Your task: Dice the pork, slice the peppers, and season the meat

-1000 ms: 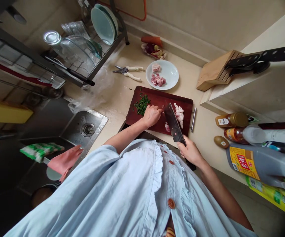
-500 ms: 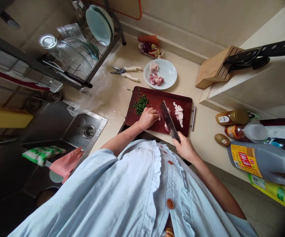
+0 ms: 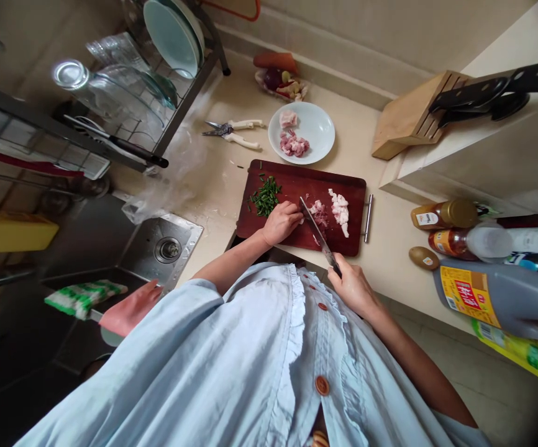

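My right hand [image 3: 351,284] grips the handle of a kitchen knife [image 3: 318,236], its blade slanting across the dark red cutting board [image 3: 290,176]. Just left of the blade, the curled fingers of my left hand [image 3: 281,223] press a piece of meat, mostly hidden under them, onto the board. Small bits of cut pink meat [image 3: 319,212] lie to the right of the blade. Farther right is a strip of pale, fatty chopped meat [image 3: 340,211]. A heap of chopped greens [image 3: 265,196] sits on the board's left side. Behind it, a white plate [image 3: 322,136] carries more meat [image 3: 294,144].
White-handled shears [image 3: 236,133] lie behind the board, left of the plate. A knife block [image 3: 415,118] stands at back right; jars [image 3: 446,215], a kiwi [image 3: 424,257] and a large jug [image 3: 487,292] line the right. Leftward are a dish rack [image 3: 189,108] and the sink [image 3: 145,239].
The knife has come leftward beside my left fingers, its blade seen more edge-on. Cut pink meat formerly behind it now shows on its right. My left hand stays on the meat; the view shifts slightly.
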`<act>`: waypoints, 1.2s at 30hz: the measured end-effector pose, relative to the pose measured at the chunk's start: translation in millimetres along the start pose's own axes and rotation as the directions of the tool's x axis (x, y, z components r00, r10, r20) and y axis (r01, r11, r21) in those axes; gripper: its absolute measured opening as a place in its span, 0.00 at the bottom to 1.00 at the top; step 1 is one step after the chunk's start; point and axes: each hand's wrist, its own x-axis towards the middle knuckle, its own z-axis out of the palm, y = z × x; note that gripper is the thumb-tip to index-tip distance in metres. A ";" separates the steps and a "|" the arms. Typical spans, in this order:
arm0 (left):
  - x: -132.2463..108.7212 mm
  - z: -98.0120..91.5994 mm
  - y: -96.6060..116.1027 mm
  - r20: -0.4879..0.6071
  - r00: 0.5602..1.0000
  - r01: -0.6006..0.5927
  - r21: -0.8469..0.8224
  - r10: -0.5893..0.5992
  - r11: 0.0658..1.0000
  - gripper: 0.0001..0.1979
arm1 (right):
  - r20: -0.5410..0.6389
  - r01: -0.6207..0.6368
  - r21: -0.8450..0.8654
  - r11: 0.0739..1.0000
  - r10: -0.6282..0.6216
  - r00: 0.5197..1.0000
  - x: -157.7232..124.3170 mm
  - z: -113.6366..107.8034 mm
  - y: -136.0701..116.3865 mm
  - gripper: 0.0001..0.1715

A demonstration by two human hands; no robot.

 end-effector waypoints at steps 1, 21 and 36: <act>0.2 -0.1 0.2 0.011 1.000 0.001 0.000 -0.001 1.000 0.18 | 0.009 -0.010 -0.007 1.000 0.010 1.000 -0.6 0.8 0.1 0.22; -5.5 4.8 -2.0 -0.006 0.997 0.077 -0.033 -0.077 0.997 0.16 | -0.039 -0.026 0.095 0.995 0.030 0.999 24.9 12.9 -4.0 0.13; -5.6 5.2 -4.3 -0.017 0.998 0.065 -0.018 -0.065 0.998 0.12 | 0.027 -0.019 0.144 0.989 0.016 1.000 12.5 6.2 -4.2 0.11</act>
